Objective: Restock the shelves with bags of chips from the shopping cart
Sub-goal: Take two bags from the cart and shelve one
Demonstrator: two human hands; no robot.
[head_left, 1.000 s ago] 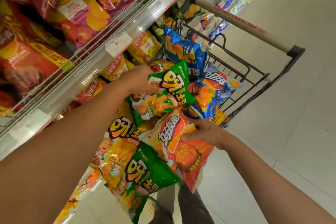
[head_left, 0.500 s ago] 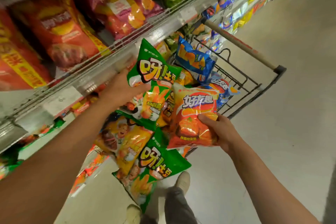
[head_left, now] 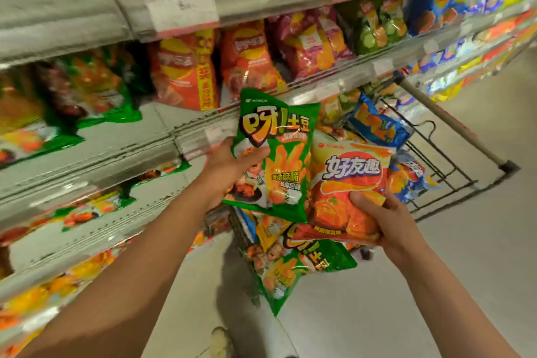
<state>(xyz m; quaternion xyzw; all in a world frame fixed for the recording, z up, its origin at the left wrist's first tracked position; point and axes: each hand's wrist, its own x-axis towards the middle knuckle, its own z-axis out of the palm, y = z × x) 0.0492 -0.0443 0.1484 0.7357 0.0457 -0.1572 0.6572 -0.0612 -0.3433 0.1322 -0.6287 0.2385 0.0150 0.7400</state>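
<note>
My left hand [head_left: 229, 166] grips a green chip bag [head_left: 279, 151] by its left edge, upright, just in front of the middle shelf's rail. My right hand [head_left: 383, 221] holds an orange-red chip bag [head_left: 345, 183] from below, thumb across its front, right beside the green one. Both bags hang above the black wire shopping cart [head_left: 441, 166], which holds several more bags, among them a blue one [head_left: 377, 122] and another green one [head_left: 293, 267] at the near end.
Shelves [head_left: 122, 148] run along the left, stocked with red, pink, green and blue chip bags; a bare stretch of shelf lies left of my left hand. The cart's handle [head_left: 447, 122] points right. Pale floor [head_left: 436, 285] lies to the right. My shoe [head_left: 220, 340] shows below.
Both hands have lifted their bags out of the cart and up toward the shelf. My view has swung left and up, so more of the shelves shows.
</note>
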